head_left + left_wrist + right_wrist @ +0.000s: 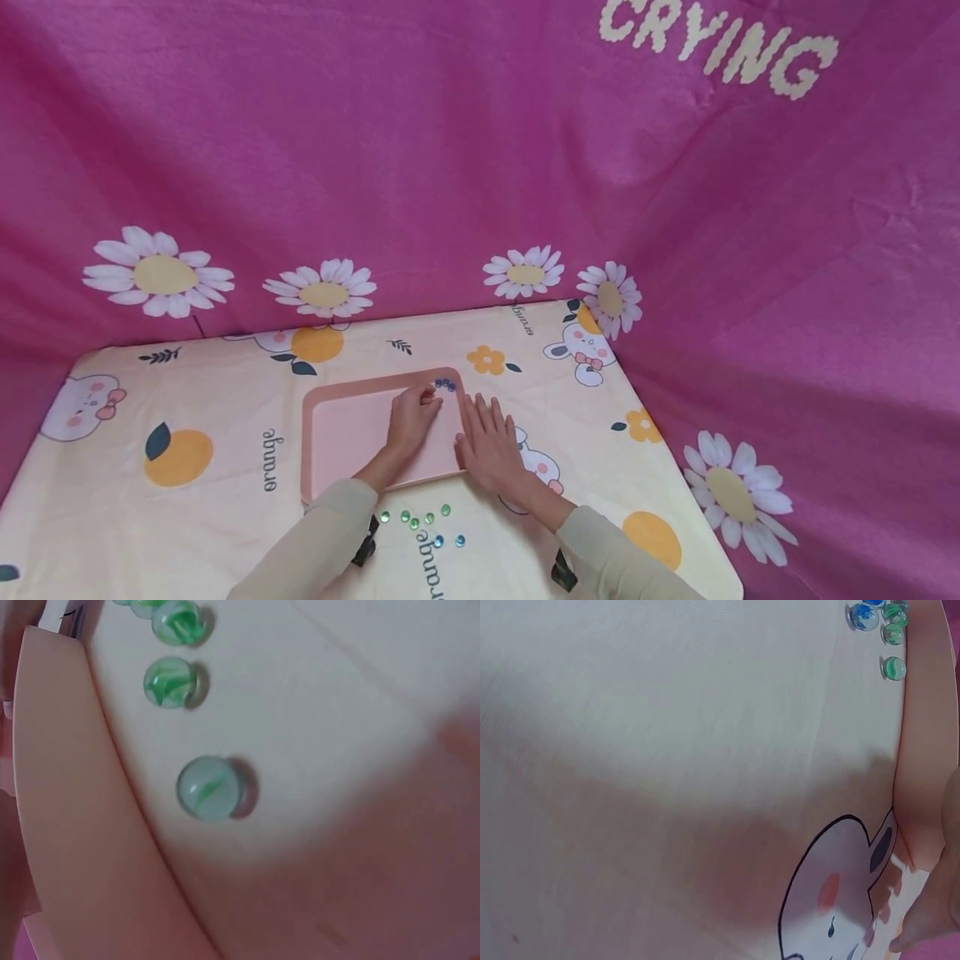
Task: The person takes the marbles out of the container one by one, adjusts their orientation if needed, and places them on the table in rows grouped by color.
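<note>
A pink tray (352,433) lies on the patterned cloth in the head view. Several dark blue marbles (446,385) sit together in its far right corner. My left hand (412,421) is over the tray with curled fingers, the fingertips close to those marbles; whether they pinch anything is hidden. Flat beside the tray's right side, my right hand (491,446) has straight fingers, its thumb at the tray's edge. Several green marbles (415,523) and two blue marbles (460,541) lie on the cloth by the tray's near side. The left wrist view shows a green marble (210,787) near the tray wall (67,787).
The table cloth (232,533) has printed oranges, flowers and rabbits. A magenta curtain (420,167) with daisies hangs behind the table and along its right side.
</note>
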The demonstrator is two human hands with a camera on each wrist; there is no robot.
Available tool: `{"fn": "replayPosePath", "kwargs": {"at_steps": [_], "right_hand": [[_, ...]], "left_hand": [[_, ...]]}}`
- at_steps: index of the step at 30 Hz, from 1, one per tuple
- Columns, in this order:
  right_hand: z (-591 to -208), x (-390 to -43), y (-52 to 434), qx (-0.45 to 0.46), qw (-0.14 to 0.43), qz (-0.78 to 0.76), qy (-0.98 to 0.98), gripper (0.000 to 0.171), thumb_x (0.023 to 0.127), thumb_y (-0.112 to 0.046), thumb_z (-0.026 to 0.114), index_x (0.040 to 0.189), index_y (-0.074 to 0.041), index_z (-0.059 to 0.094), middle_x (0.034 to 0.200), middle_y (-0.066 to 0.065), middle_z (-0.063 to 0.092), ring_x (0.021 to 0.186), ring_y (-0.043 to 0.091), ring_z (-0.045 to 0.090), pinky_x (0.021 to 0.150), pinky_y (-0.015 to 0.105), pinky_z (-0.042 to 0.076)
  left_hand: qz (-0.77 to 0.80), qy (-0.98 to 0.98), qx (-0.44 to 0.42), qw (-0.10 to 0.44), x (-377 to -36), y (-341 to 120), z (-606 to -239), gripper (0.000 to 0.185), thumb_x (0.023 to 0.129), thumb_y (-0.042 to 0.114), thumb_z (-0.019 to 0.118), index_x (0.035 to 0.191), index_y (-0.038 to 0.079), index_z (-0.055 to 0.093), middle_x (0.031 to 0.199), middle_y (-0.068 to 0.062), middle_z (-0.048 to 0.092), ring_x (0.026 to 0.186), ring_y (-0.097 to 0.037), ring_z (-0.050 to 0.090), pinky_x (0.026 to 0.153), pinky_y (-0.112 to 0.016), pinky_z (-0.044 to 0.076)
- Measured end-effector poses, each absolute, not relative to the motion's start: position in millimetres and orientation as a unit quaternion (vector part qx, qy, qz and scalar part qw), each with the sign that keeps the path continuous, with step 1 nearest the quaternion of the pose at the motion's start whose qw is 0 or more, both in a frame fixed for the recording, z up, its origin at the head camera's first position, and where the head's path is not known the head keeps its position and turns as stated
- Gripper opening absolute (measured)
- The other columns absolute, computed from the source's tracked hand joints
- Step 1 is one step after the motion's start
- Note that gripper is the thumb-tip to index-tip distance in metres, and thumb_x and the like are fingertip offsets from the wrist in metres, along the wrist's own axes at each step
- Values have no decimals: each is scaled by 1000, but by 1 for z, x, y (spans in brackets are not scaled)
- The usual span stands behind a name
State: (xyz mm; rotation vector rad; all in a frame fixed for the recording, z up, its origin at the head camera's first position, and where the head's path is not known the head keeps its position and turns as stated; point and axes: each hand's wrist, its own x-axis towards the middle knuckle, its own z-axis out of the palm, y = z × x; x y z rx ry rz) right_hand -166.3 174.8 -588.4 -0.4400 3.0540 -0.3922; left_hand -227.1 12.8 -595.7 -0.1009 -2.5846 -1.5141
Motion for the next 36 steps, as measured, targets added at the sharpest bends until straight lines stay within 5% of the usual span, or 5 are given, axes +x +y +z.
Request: {"fn": "replayPosePath", "kwargs": {"at_steps": [7,14,22,36], "right_hand": [[-587,-165,174,-141,23,-132,981,64,106,-37,36,161,-12,14,164,15,15,149,41,10,114,64,17],[-586,-164,175,-141,24,-133,981,64,106,-37,36,161,-12,14,164,14,15,149,40,10,114,64,17],[-585,-166,174,-141,24,-136,980,64,107,-37,36,161,-13,13,165,14,15,149,40,8,114,64,16],[-587,-168,173,-137,26,-125,982,63,107,-38,33,161,-14,11,165,14,14,149,40,8,114,63,16]], "left_hand": [[-458,-885,-48,71,-236,18,-599,22,89,5,74,110,0,70,97,-12,70,86,-24,64,83,-41,55],[-431,-899,-58,51,-243,22,-595,30,94,3,68,123,4,67,119,-14,68,110,-29,65,99,-43,49],[-385,-919,-60,56,-248,24,-589,28,96,1,63,123,8,69,125,-13,66,118,-29,62,101,-43,47],[-436,-896,-29,79,-244,17,-589,16,90,-2,68,105,1,73,94,-11,71,83,-24,65,77,-40,56]]}}
